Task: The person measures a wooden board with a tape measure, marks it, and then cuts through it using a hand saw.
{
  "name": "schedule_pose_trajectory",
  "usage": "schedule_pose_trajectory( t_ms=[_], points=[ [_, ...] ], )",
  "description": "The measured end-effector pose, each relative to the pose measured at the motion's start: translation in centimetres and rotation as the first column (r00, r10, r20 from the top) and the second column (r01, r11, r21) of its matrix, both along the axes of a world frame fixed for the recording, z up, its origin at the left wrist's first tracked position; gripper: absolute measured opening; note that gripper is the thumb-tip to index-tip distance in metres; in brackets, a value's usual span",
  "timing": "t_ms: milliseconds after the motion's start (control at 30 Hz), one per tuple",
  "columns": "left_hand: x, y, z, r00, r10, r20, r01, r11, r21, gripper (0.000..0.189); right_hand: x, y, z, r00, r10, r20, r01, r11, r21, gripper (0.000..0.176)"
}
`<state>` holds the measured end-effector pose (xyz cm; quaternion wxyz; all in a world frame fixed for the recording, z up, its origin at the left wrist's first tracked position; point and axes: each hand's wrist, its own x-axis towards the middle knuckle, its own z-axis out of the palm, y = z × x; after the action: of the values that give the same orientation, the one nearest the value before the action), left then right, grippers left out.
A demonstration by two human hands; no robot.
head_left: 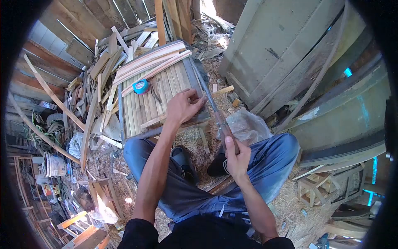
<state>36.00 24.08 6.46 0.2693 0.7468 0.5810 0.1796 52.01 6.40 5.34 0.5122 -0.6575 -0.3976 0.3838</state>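
Note:
My right hand (237,159) is wrapped around the brown handle of a long tool (224,128). Its narrow grey metal shaft points away from me along the right edge of a slatted wooden panel (168,85). My left hand (184,108) rests at that panel's right edge with its fingers curled in, close to the metal shaft; I cannot tell what is between them. On the panel, left of this hand, lies a turquoise tape measure (141,86). Long pale wood strips (151,62) lie across the far end of the panel, and a short strip (152,121) is near its front edge.
A heap of wood offcuts (105,70) stands at the left. Grey wooden boards (277,45) lean at the right, with a clear plastic bag (248,126) before them. Wood shavings (265,211) cover the floor around my crossed legs. A white bucket (56,166) stands at far left.

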Motion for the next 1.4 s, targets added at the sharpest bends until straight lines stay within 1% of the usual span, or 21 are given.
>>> schedule_pose_trajectory(
  t_ms=[67,100,167,200,267,400,500,567,633,700,767,800,867,933,1000,1067,1100,1167,1233,1300,1400],
  points=[
    [-0.2,0.2,-0.5,1.000,0.001,0.004,-0.001,0.999,0.042,0.041,-0.1,0.0,0.1,0.987,0.013,0.157,-0.020,0.999,0.042,0.041],
    [-0.2,0.3,-0.5,1.000,-0.005,0.006,0.005,0.999,0.045,0.041,-0.1,-0.1,-0.1,0.987,0.007,0.160,-0.014,0.999,0.045,0.041],
    [-0.3,0.5,-0.5,1.000,-0.007,0.010,0.007,1.000,0.009,0.040,-0.2,-0.1,-0.7,0.963,0.044,0.267,-0.070,0.994,0.088,0.034],
    [-0.3,0.7,-0.5,1.000,-0.015,0.013,0.015,1.000,0.014,0.040,-0.4,-0.1,-0.3,0.972,0.046,0.232,-0.077,0.989,0.125,0.034],
    [-0.4,0.8,-0.7,0.998,0.021,0.056,-0.016,0.995,-0.096,0.040,-0.4,-0.2,-0.5,0.969,0.037,0.246,-0.073,0.988,0.138,0.033],
    [-0.3,0.7,-0.9,0.998,0.003,0.069,0.002,0.997,-0.075,0.039,0.3,-1.5,-0.3,0.964,0.067,0.258,-0.097,0.990,0.105,0.034],
    [0.0,0.1,-0.5,1.000,0.023,0.017,-0.023,1.000,-0.017,0.037,0.4,-1.5,-0.5,0.981,0.063,0.182,-0.073,0.996,0.049,0.037],
    [0.0,0.1,-0.6,1.000,-0.013,0.028,0.012,0.999,0.053,0.036,0.5,-0.9,-0.6,0.980,0.081,0.184,-0.085,0.996,0.014,0.038],
    [0.5,-0.3,-0.2,1.000,0.004,0.021,-0.006,0.997,0.080,0.035,0.7,-0.5,-0.7,0.977,0.098,0.189,-0.096,0.995,-0.017,0.039],
    [0.3,-0.4,-0.3,1.000,0.020,0.017,-0.022,0.994,0.108,0.033,0.8,-0.3,-0.6,0.988,0.140,0.069,-0.136,0.989,-0.060,0.041],
    [0.0,-0.3,-1.1,0.999,-0.019,-0.051,0.037,0.924,0.379,0.036,0.9,0.1,0.2,0.987,0.141,0.076,-0.135,0.988,-0.082,0.042],
    [0.1,-0.4,-1.0,0.999,-0.016,-0.049,0.034,0.926,0.376,0.036,0.9,0.1,0.5,0.987,0.142,0.082,-0.133,0.986,-0.105,0.042],
    [0.1,-0.4,-0.4,1.000,0.021,0.000,-0.020,0.981,0.192,0.043,1.0,0.2,0.5,0.982,0.156,0.104,-0.142,0.981,-0.132,0.043],
    [-0.3,0.2,-0.6,0.999,0.030,0.020,-0.032,0.989,0.147,0.044,1.0,0.5,0.6,0.978,0.168,0.125,-0.149,0.977,-0.152,0.044],
    [-0.4,0.8,-0.8,0.998,0.036,0.043,-0.040,0.995,0.096,0.045,1.0,0.6,1.2,0.963,0.170,0.210,-0.153,0.983,-0.097,0.045],
    [-0.7,1.5,-0.7,0.996,0.073,0.059,-0.060,0.978,-0.198,0.034,0.9,1.1,3.6,0.959,0.188,0.212,-0.159,0.976,-0.149,0.044],
    [-0.9,2.1,-1.2,0.995,0.076,0.059,-0.063,0.978,-0.199,0.034,0.8,1.3,4.9,0.956,0.203,0.213,-0.161,0.967,-0.199,0.043],
    [-1.2,3.2,-2.6,0.959,0.176,0.224,-0.047,0.874,-0.484,0.042,0.8,1.6,6.7,0.938,0.231,0.260,-0.176,0.959,-0.221,0.043],
    [-1.1,3.4,-2.1,0.958,0.146,0.245,-0.015,0.883,-0.468,0.044,0.7,1.3,7.8,0.916,0.255,0.309,-0.184,0.953,-0.241,0.043],
    [-1.2,3.5,-1.9,0.956,0.124,0.267,0.010,0.893,-0.449,0.046,0.5,0.5,8.2,0.932,0.204,0.299,-0.151,0.970,-0.191,0.048],
    [-1.3,3.5,-2.5,0.965,0.113,0.235,0.011,0.884,-0.468,0.043,0.5,-0.7,7.8,0.954,0.157,0.254,-0.117,0.979,-0.165,0.046]
  ],
)
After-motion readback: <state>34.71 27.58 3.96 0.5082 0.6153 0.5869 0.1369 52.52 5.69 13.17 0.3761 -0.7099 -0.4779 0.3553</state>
